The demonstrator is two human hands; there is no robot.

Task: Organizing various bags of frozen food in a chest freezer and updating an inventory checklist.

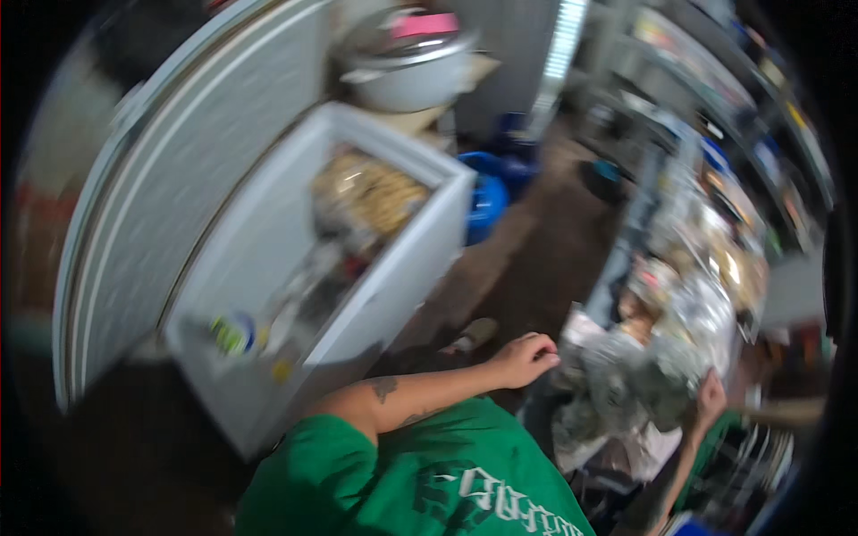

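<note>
My left hand [529, 359] is raised over the gap between the freezer and the table, its fingers curled in with nothing seen in them. On the right, my right hand [710, 399] is closed at the edge of a clear plastic bag [672, 380] with dull greenish contents, and seems to grip it; its fingertips are partly hidden. Around it, more clear bags [702, 308] with pale and brown contents are heaped on a long table [617, 268]. What the bags hold is too blurred to name.
Left stands an open white chest freezer [331, 344], its lid [192, 170] raised; inside lie a bag of yellowish pieces [380, 192] and a small green-and-white package [234, 333]. Behind are a large lidded pot [407, 76] and a blue tub [485, 201]. Shelves [706, 80] line the right.
</note>
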